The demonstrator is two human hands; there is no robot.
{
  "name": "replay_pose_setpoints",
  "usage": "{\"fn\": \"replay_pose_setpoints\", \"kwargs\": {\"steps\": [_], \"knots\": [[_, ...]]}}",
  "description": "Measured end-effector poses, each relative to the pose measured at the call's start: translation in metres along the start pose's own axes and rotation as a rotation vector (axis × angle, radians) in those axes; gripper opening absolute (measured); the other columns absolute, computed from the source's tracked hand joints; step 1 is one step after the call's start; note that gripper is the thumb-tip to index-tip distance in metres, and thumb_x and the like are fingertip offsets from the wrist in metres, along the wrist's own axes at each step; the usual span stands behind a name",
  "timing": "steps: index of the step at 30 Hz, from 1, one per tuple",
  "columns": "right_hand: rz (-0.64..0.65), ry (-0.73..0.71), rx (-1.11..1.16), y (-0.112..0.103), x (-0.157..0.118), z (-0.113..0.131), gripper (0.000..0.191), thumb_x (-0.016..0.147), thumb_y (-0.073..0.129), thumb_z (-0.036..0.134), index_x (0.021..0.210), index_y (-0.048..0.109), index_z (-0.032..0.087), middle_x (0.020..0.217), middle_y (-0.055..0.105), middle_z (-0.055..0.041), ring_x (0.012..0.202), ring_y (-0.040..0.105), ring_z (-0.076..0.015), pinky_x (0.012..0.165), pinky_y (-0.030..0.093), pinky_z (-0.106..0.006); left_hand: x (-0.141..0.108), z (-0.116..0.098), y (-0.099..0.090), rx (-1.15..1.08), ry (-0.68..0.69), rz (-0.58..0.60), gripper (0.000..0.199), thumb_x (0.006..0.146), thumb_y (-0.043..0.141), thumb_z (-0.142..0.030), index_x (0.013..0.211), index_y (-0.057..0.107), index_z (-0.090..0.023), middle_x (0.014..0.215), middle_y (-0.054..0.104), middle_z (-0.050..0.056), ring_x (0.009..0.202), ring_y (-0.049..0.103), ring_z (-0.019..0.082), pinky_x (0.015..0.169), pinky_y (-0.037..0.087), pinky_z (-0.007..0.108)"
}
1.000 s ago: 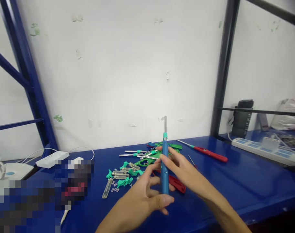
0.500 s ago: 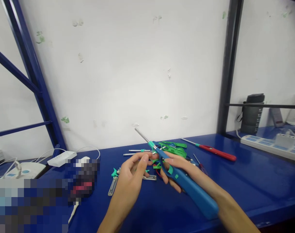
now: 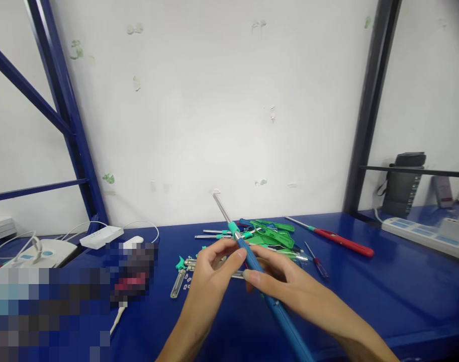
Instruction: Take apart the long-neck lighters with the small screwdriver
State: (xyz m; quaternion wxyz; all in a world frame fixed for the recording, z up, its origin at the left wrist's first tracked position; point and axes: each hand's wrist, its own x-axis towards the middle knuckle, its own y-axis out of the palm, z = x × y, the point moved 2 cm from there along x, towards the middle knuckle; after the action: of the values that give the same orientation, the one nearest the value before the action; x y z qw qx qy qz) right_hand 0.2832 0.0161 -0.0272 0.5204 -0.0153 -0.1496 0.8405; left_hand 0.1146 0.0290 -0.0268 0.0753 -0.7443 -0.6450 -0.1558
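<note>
A blue long-necked lighter [image 3: 280, 314] with a metal tube and a teal collar is held up over the blue table, its tube pointing up and left. My left hand [image 3: 217, 271] pinches it just below the collar, thumb on top. My right hand [image 3: 285, 279] grips the body a little lower, with the thumb along its upper side. Behind my hands lies a pile of green casing pieces [image 3: 276, 236], with metal tubes [image 3: 210, 236] at its left. Left of my left hand are clear tank parts [image 3: 178, 284] and a teal piece [image 3: 180, 263].
A red lighter [image 3: 342, 242] and a screwdriver [image 3: 319, 266] lie to the right. Power strips stand at the far right [image 3: 421, 236] and far left [image 3: 44, 254]. A white box [image 3: 101, 237] with cables sits at the left. Metal frame posts flank the white wall.
The blue lighter has turned so its narrow edge faces up. My left hand has closed on its neck, and my right thumb has moved onto the body. The view has shifted slightly.
</note>
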Motion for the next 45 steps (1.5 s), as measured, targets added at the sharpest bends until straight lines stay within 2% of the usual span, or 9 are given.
{"fn": "replay_pose_setpoints", "kwargs": {"steps": [4,10,13,20,26,33,36,40,45], "knots": [[0.039,0.032,-0.120,0.001,-0.002,0.001,0.050,0.097,0.060,0.059,0.137,0.061,0.028,0.108,0.069,-0.0028,0.103,0.063,-0.0245,0.089,0.047,-0.037,0.001,-0.001,-0.004,-0.100,-0.053,-0.012,0.021,0.082,0.079,-0.036,0.090,0.077,-0.016,0.082,0.070,0.003,0.080,0.060,0.018,0.078,0.047,0.027],[0.009,0.034,-0.162,0.001,-0.005,0.004,0.062,0.097,0.059,0.061,0.152,0.046,0.035,0.098,0.072,0.0005,0.098,0.067,-0.0220,0.089,0.049,-0.035,0.004,-0.001,-0.007,-0.136,-0.060,-0.066,0.030,0.076,0.082,-0.036,0.097,0.081,-0.014,0.101,0.077,0.009,0.099,0.065,0.025,0.089,0.047,0.031],[-0.020,-0.003,-0.234,0.002,-0.004,0.003,0.061,0.098,0.058,0.060,0.153,0.046,0.037,0.107,0.072,-0.0012,0.097,0.068,-0.0233,0.088,0.051,-0.038,0.005,0.002,-0.004,-0.118,-0.048,-0.069,0.029,0.078,0.077,-0.035,0.099,0.081,-0.014,0.103,0.078,0.009,0.096,0.065,0.024,0.088,0.048,0.031],[-0.070,-0.067,-0.290,0.006,-0.002,0.001,0.055,0.099,0.061,0.052,0.151,0.051,0.036,0.117,0.071,-0.0037,0.101,0.067,-0.0262,0.095,0.050,-0.043,0.005,0.000,-0.002,-0.038,-0.019,-0.082,0.024,0.074,0.071,-0.023,0.093,0.081,-0.012,0.089,0.078,0.006,0.076,0.065,0.018,0.074,0.049,0.027],[-0.060,-0.057,-0.217,0.007,-0.001,0.001,0.054,0.097,0.062,0.051,0.148,0.055,0.035,0.115,0.073,-0.0044,0.099,0.068,-0.0273,0.092,0.051,-0.043,0.005,-0.004,-0.002,-0.006,-0.046,-0.112,0.024,0.073,0.069,-0.024,0.090,0.080,-0.011,0.081,0.077,0.006,0.074,0.070,0.020,0.066,0.053,0.027],[-0.155,-0.041,-0.246,0.008,-0.001,-0.002,0.052,0.094,0.064,0.057,0.140,0.062,0.032,0.100,0.073,-0.0050,0.096,0.067,-0.0291,0.088,0.050,-0.042,0.005,-0.002,0.000,-0.014,-0.067,-0.146,0.026,0.073,0.066,-0.022,0.094,0.075,-0.010,0.080,0.075,0.006,0.073,0.070,0.020,0.052,0.052,0.022],[-0.190,-0.016,-0.282,0.003,-0.003,-0.002,0.055,0.094,0.064,0.059,0.142,0.061,0.031,0.102,0.073,-0.0060,0.093,0.066,-0.0285,0.083,0.050,-0.040,0.005,0.001,0.002,-0.022,-0.096,-0.095,0.029,0.077,0.066,-0.025,0.099,0.074,-0.010,0.085,0.075,0.007,0.069,0.069,0.017,0.050,0.053,0.022],[-0.161,0.065,-0.289,-0.003,-0.001,-0.004,0.062,0.096,0.056,0.064,0.148,0.053,0.031,0.093,0.071,-0.0043,0.074,0.062,-0.0219,0.064,0.047,-0.033,0.006,0.003,0.004,-0.043,-0.102,-0.077,0.036,0.082,0.070,-0.036,0.107,0.072,-0.010,0.092,0.073,0.007,0.063,0.064,0.014,0.051,0.058,0.025],[-0.161,0.068,-0.063,-0.008,0.002,-0.002,0.062,0.094,0.059,0.066,0.142,0.054,0.027,0.089,0.069,-0.0035,0.068,0.061,-0.0180,0.051,0.044,-0.026,0.005,-0.004,-0.003,-0.063,-0.085,-0.108,0.038,0.081,0.075,-0.038,0.107,0.072,-0.011,0.092,0.069,0.006,0.066,0.061,0.013,0.052,0.058,0.024]]}}
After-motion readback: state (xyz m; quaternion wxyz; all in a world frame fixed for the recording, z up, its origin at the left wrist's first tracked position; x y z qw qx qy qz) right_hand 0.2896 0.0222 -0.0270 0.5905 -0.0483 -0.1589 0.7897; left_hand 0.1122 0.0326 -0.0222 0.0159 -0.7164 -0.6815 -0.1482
